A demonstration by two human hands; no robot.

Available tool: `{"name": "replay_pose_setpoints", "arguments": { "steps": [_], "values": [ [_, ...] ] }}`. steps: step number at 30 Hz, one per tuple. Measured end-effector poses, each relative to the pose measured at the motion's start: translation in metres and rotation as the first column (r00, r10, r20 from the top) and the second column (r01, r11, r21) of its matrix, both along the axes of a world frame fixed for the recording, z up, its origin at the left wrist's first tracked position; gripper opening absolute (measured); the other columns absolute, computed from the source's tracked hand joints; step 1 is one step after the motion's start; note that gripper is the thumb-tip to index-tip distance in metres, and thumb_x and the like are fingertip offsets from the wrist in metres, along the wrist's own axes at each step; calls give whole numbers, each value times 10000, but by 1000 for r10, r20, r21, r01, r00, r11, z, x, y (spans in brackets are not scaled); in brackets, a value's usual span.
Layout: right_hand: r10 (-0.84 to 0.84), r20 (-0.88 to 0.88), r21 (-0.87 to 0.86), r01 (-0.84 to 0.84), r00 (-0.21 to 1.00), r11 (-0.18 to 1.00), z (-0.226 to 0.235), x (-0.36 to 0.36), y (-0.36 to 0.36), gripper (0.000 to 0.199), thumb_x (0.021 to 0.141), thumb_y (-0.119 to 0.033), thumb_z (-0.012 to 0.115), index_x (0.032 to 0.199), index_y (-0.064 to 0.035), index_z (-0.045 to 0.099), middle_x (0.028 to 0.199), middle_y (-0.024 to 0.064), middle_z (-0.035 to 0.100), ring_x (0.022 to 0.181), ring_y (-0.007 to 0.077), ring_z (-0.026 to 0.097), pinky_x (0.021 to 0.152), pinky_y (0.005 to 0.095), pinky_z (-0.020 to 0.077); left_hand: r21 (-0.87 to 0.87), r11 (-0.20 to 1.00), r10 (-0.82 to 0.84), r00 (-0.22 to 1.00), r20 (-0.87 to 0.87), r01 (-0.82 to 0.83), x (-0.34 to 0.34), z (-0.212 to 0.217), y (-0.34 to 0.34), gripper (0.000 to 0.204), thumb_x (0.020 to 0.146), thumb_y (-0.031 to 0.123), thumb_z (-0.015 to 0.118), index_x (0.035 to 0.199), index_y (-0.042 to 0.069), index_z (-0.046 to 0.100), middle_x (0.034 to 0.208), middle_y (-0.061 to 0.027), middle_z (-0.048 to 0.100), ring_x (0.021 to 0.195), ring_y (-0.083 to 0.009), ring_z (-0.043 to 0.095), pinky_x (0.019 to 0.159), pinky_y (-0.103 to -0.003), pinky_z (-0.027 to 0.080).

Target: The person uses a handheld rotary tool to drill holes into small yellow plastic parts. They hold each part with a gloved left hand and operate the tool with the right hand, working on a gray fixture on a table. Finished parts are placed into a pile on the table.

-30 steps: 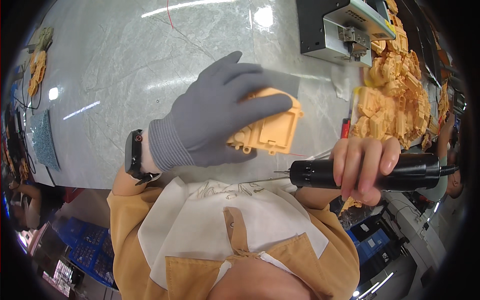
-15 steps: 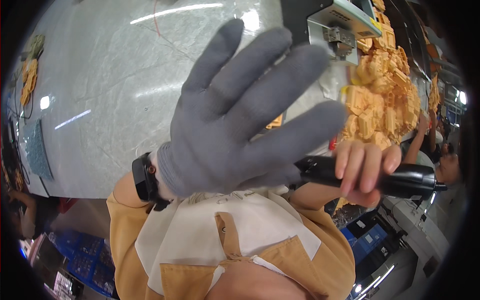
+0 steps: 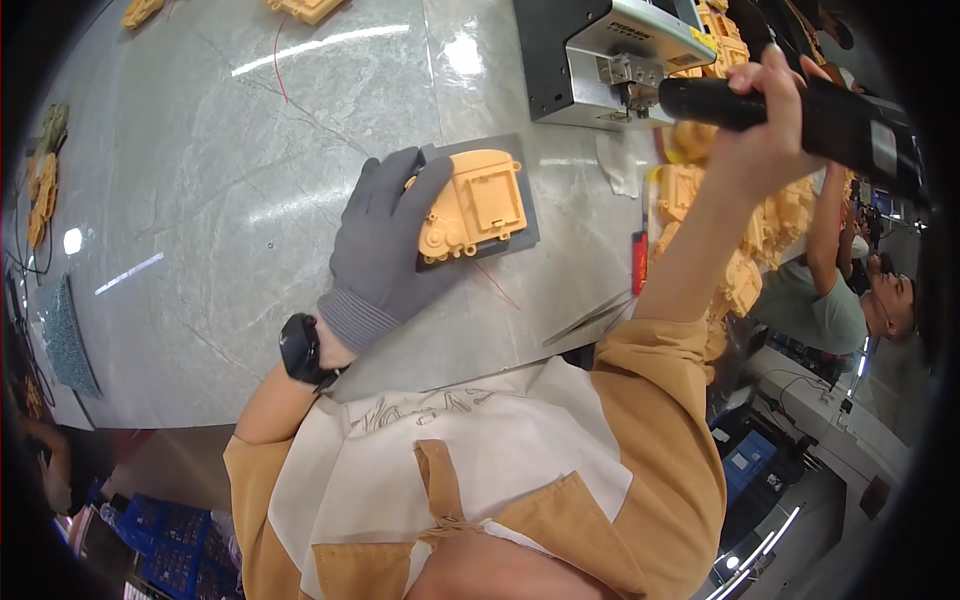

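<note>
My left hand (image 3: 385,245), in a grey glove, rests on the left edge of an orange plastic housing (image 3: 472,205) and holds it flat on a small dark grey mat (image 3: 525,235) on the marble table (image 3: 200,200). My bare right hand (image 3: 765,125) is raised at the upper right, closed around a black electric screwdriver (image 3: 800,105). The tool's tip points left, close to the front of a grey machine (image 3: 600,55). A black watch sits on my left wrist.
A heap of orange plastic parts (image 3: 740,250) lies at the table's right edge. Tweezers (image 3: 585,320) and a red-handled tool (image 3: 639,262) lie near the front edge. More orange parts (image 3: 40,195) lie far left. Another person (image 3: 850,290) sits at the right.
My left hand dropped from close to the camera back onto the table and pressed the orange housing to the mat. My right hand lifted the screwdriver from my lap up toward the grey machine.
</note>
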State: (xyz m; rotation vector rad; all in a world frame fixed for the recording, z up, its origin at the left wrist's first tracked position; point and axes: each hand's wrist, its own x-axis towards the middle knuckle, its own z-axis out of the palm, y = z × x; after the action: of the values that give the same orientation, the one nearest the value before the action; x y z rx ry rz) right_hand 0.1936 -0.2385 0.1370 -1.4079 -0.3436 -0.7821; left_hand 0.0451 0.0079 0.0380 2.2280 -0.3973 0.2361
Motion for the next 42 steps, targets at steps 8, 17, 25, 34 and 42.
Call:
{"name": "replay_pose_setpoints", "arguments": {
  "steps": [8,17,25,34,42],
  "values": [
    [228,-161,42,-224,960,974,7,-66,25,389,768,81,589,1124,-31,479,629,45,500,481,150,475,522,322,427,23,999,-25,991,129,22,4,-31,-1,809,607,270,860,1284,61,469,1149,-168,587,1130,-376,530,1047,-512,366],
    [549,-147,-11,-556,823,831,-1,-118,43,474,819,27,538,1241,-58,341,672,74,500,505,183,496,553,357,450,-31,999,-30,992,124,35,4,-33,1,807,597,270,863,1284,100,475,1128,-115,601,1127,-308,549,1064,-513,357],
    [483,-140,-14,-489,865,872,-9,-116,61,463,795,50,545,1208,-54,361,635,64,485,467,169,464,491,344,425,-52,998,-16,992,124,22,4,-34,2,808,595,283,857,1290,124,477,1154,-107,589,1131,-295,546,1068,-514,356],
    [439,-180,-10,-448,880,894,-10,-114,71,446,773,86,556,1150,-59,365,637,67,492,463,168,459,472,336,420,-60,998,-27,993,116,34,6,-35,2,819,593,304,859,1297,133,477,1137,-89,580,1117,-299,547,1064,-535,359],
    [468,-238,-22,-487,851,873,-13,-112,75,437,763,115,572,1100,-62,357,654,83,507,484,184,484,484,352,441,-97,993,-51,994,93,60,6,-40,4,831,595,301,855,1312,134,470,1106,-75,573,1141,-297,533,1062,-556,354]
  ]
}}
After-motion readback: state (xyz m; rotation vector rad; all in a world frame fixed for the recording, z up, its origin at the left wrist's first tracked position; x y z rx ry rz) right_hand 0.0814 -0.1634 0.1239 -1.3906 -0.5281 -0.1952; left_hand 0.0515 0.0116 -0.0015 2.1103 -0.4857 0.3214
